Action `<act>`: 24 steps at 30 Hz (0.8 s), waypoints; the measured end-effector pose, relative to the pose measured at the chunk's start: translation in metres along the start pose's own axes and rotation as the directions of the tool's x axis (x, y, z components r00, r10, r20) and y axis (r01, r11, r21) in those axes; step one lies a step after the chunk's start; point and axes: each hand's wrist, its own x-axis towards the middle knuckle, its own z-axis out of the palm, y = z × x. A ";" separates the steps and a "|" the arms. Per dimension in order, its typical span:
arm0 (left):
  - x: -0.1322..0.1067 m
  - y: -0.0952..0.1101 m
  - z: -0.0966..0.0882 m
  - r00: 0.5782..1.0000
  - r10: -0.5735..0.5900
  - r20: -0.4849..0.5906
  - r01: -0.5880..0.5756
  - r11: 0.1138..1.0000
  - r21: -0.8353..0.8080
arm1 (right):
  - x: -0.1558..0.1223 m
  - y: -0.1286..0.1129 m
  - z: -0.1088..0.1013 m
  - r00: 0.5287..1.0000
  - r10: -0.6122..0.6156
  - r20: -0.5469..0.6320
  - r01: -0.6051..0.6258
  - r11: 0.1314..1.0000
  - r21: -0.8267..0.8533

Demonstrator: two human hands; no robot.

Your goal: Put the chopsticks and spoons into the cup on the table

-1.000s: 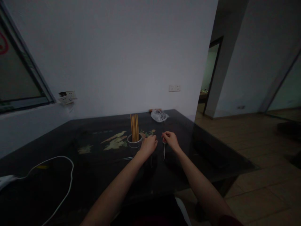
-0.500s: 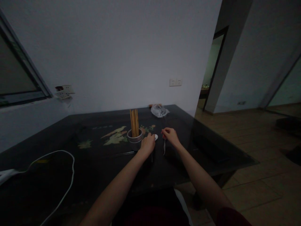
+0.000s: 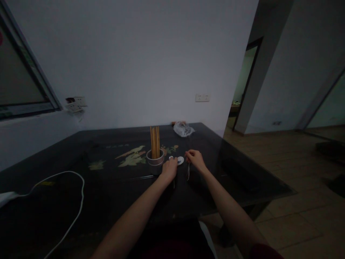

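My left hand (image 3: 169,169) is closed just right of a metal cup (image 3: 155,162) that holds several upright wooden chopsticks (image 3: 155,142). A shiny rounded end shows above its fingers and a thin rod below, which looks like a metal spoon (image 3: 171,157). Beside those fingers is a small white round dish (image 3: 180,160) with a blue mark. My right hand (image 3: 194,158) pinches a thin pale strand (image 3: 188,172) that hangs down toward the tabletop; its upper end is hidden by the fingers.
The dark table (image 3: 121,205) has a bird-and-flower picture. A crumpled clear plastic bag (image 3: 183,129) lies near the wall. A white cable (image 3: 83,190) curves across the left side. A dark flat object (image 3: 239,174) lies at the right, hard to make out.
More of the white dish shows between my hands. A shiny rounded end now appears above my left fingers. The view has tilted slightly; my right hand still pinches the strand.
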 end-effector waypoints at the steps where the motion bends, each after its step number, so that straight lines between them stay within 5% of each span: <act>1: 0.000 0.000 0.000 1.000 -0.001 -0.001 0.001 1.000 -0.005 | 0.000 0.001 0.000 1.000 -0.001 0.002 0.001 1.000 -0.001; 14: -0.002 0.003 -0.008 1.000 0.006 -0.020 -0.010 0.982 -0.191 | 0.004 0.010 -0.007 0.998 0.034 -0.044 -0.042 0.982 -0.182; 24: 0.011 -0.004 0.007 0.994 0.043 -0.099 -0.089 0.844 -0.529 | 0.002 -0.002 -0.006 1.000 0.002 -0.001 -0.002 0.999 0.041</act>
